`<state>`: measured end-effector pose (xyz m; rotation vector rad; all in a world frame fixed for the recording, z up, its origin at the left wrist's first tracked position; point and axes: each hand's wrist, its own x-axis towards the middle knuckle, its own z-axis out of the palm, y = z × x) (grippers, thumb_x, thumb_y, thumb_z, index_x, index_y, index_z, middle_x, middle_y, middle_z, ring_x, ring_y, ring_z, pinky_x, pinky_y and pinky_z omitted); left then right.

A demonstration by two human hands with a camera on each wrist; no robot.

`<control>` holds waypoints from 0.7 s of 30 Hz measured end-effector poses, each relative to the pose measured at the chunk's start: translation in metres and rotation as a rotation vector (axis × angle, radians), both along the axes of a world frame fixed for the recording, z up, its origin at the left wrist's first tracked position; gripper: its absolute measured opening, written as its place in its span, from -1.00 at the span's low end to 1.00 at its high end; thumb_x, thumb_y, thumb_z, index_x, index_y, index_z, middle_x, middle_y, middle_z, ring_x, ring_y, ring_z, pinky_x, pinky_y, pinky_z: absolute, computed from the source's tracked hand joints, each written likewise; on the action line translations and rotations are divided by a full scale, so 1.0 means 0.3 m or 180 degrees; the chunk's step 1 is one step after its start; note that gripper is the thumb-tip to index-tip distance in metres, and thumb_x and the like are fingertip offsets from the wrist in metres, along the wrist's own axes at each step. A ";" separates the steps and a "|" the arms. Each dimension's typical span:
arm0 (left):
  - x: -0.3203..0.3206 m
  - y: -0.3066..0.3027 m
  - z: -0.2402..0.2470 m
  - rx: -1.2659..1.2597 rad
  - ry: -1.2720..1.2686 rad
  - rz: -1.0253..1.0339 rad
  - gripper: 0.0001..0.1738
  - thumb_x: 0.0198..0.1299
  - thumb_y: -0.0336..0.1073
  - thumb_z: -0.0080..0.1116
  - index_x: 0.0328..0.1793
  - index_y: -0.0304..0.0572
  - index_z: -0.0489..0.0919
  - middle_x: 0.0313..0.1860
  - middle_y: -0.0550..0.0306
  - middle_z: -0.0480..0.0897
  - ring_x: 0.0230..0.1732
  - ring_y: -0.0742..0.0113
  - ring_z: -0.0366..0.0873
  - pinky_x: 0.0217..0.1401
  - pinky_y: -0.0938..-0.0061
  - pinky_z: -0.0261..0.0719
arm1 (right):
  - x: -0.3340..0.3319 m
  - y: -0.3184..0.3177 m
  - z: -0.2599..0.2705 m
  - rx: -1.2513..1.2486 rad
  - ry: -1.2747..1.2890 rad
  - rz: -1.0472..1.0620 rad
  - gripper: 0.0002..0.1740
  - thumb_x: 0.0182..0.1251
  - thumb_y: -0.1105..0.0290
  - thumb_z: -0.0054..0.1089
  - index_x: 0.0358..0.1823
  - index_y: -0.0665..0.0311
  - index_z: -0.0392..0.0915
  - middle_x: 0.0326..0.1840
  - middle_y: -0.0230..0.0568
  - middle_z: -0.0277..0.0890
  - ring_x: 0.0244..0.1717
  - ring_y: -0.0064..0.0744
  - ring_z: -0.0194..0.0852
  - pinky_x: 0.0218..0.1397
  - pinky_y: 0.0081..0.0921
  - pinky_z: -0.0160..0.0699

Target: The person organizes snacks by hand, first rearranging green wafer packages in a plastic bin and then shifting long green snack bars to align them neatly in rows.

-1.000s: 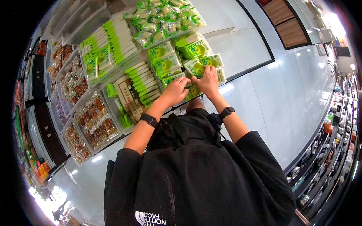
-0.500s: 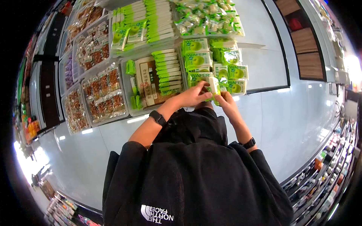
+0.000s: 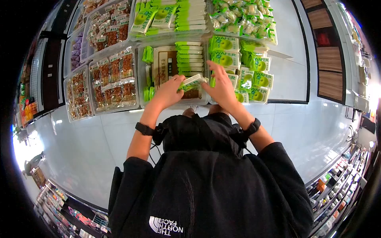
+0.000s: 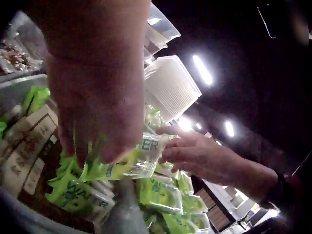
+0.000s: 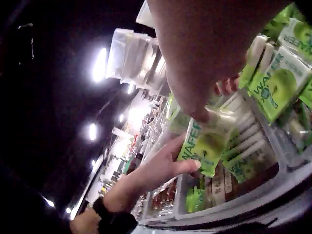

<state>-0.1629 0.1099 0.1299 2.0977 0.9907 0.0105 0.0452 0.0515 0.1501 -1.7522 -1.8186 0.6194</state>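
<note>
A green-and-white wafer pack (image 3: 193,81) with an apple picture is tilted over the front-middle clear bin (image 3: 139,79). My left hand (image 3: 167,94) pinches its left end, thumb on the front in the right wrist view. My right hand (image 3: 223,89) has its thumb at the pack's other end, the fingers stretched away from it. Beneath the pack, a row of upright wafer packs (image 3: 189,56) stands beside a beige-and-brown carton (image 3: 162,65). To the right, several wafer packs (image 3: 224,59) lie with their apple fronts up.
Behind are a bin of green-ended packs (image 3: 190,14) and one of small green-and-clear wrapped pieces (image 3: 242,18). Bins of brown snack packets (image 3: 113,79) stand to the left. Pale floor (image 3: 131,135) runs along the bins' front edge; shelves (image 3: 337,186) are at far right.
The wafer pack and both hands have come from over the right-hand packs to over the middle bin. The right hand's fingers have spread. The head view has shifted rightward.
</note>
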 end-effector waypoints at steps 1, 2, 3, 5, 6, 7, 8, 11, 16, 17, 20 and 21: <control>-0.012 -0.011 -0.020 0.0181 0.0120 0.0031 -0.57 0.13 -0.36 0.07 0.16 -0.21 0.34 0.12 -0.22 0.46 0.06 -0.21 0.45 0.10 0.13 0.46 | -0.010 0.011 -0.025 -0.0010 0.0007 0.0008 -0.45 0.05 0.39 0.24 0.13 0.27 0.36 0.06 -0.10 0.41 0.13 -0.06 0.32 0.11 -0.23 0.41; -0.020 -0.024 -0.039 0.0175 0.0126 0.0033 -0.57 0.13 -0.36 0.07 0.16 -0.21 0.34 0.12 -0.22 0.46 0.06 -0.21 0.45 0.10 0.13 0.46 | -0.021 0.020 -0.062 -0.0092 -0.0352 0.0476 -0.56 0.05 0.43 0.17 0.03 0.29 0.41 -0.02 -0.08 0.42 0.07 -0.03 0.36 0.07 -0.24 0.44; -0.025 -0.039 -0.060 0.0220 0.0317 -0.0010 -0.56 0.14 -0.36 0.06 0.17 -0.23 0.34 0.14 -0.24 0.45 0.06 -0.21 0.46 0.10 0.12 0.46 | -0.038 0.025 -0.078 -0.0170 -0.0714 0.0939 -0.66 0.06 0.48 0.10 -0.06 0.31 0.47 -0.09 -0.07 0.44 0.01 0.00 0.40 0.04 -0.25 0.47; -0.027 -0.050 -0.105 0.0279 0.0496 -0.0056 -0.56 0.14 -0.36 0.04 0.17 -0.25 0.34 0.16 -0.25 0.43 0.06 -0.20 0.47 0.10 0.12 0.47 | -0.090 0.012 -0.105 -0.0519 -0.1063 0.1088 -0.59 0.02 0.48 0.12 -0.01 0.30 0.44 -0.06 -0.11 0.44 0.05 -0.06 0.37 0.05 -0.18 0.46; -0.029 -0.056 -0.133 0.0324 0.0648 -0.0151 -0.56 0.13 -0.36 0.04 0.16 -0.27 0.34 0.17 -0.26 0.42 0.05 -0.21 0.47 0.10 0.10 0.47 | -0.109 -0.004 -0.136 -0.0646 -0.1224 0.1083 -0.60 0.03 0.50 0.10 -0.02 0.31 0.44 -0.06 -0.10 0.44 0.02 -0.05 0.41 0.00 -0.20 0.51; -0.031 -0.061 -0.158 0.0363 0.0800 -0.0250 -0.56 0.13 -0.36 0.04 0.16 -0.29 0.34 0.19 -0.28 0.41 0.04 -0.23 0.48 0.09 0.08 0.48 | -0.126 -0.020 -0.159 -0.0779 -0.1382 0.1075 -0.62 0.04 0.51 0.08 -0.03 0.32 0.45 -0.07 -0.08 0.44 0.00 -0.04 0.44 -0.06 -0.21 0.55; -0.033 -0.063 -0.184 0.0362 0.0793 -0.0260 -0.56 0.13 -0.36 0.04 0.16 -0.29 0.34 0.19 -0.28 0.41 0.04 -0.23 0.48 0.09 0.08 0.48 | -0.136 -0.032 -0.180 -0.0824 -0.1433 0.0997 -0.67 0.06 0.53 0.04 -0.08 0.33 0.47 -0.11 -0.06 0.46 -0.05 -0.01 0.48 -0.15 -0.23 0.58; -0.035 -0.068 -0.239 0.0404 0.0669 -0.0320 -0.59 0.11 -0.38 0.05 0.10 -0.32 0.35 0.14 -0.27 0.44 0.02 -0.23 0.49 0.03 0.08 0.51 | -0.137 -0.043 -0.236 -0.0881 -0.1391 0.0879 -0.72 0.05 0.53 0.07 -0.14 0.32 0.49 -0.16 -0.10 0.47 -0.04 0.00 0.48 -0.12 -0.22 0.58; -0.002 -0.080 -0.272 0.0628 0.0466 0.0290 -0.64 0.08 -0.26 0.20 -0.09 -0.28 0.36 -0.08 -0.21 0.54 -0.15 -0.21 0.55 -0.17 0.06 0.56 | -0.114 -0.040 -0.303 -0.0492 -0.1915 0.0900 -0.77 0.02 0.48 0.11 -0.23 0.26 0.50 -0.20 -0.20 0.48 -0.05 -0.13 0.46 -0.16 -0.32 0.55; 0.001 -0.082 -0.274 0.0629 0.0465 0.0275 -0.64 0.08 -0.26 0.20 -0.09 -0.28 0.36 -0.08 -0.21 0.54 -0.15 -0.21 0.55 -0.17 0.06 0.56 | -0.115 -0.038 -0.319 -0.0233 -0.2169 0.1018 -0.78 0.01 0.46 0.12 -0.24 0.24 0.49 -0.21 -0.23 0.47 -0.05 -0.19 0.44 -0.17 -0.36 0.53; 0.001 -0.099 -0.284 0.0446 0.0566 0.0628 -0.55 0.07 -0.12 0.26 -0.11 -0.24 0.34 -0.26 -0.16 0.60 -0.23 -0.20 0.57 -0.24 0.04 0.55 | -0.111 -0.040 -0.324 -0.0158 -0.2249 0.0961 -0.78 0.01 0.43 0.11 -0.24 0.22 0.49 -0.22 -0.25 0.46 -0.06 -0.22 0.39 -0.15 -0.39 0.46; -0.011 -0.103 -0.288 0.0474 0.0653 0.0771 -0.51 0.06 -0.07 0.27 -0.09 -0.22 0.33 -0.33 -0.14 0.60 -0.23 -0.18 0.57 -0.25 0.04 0.54 | -0.109 -0.042 -0.322 -0.0169 -0.2250 0.0951 -0.78 0.01 0.43 0.11 -0.24 0.22 0.49 -0.22 -0.25 0.46 -0.06 -0.22 0.39 -0.15 -0.39 0.46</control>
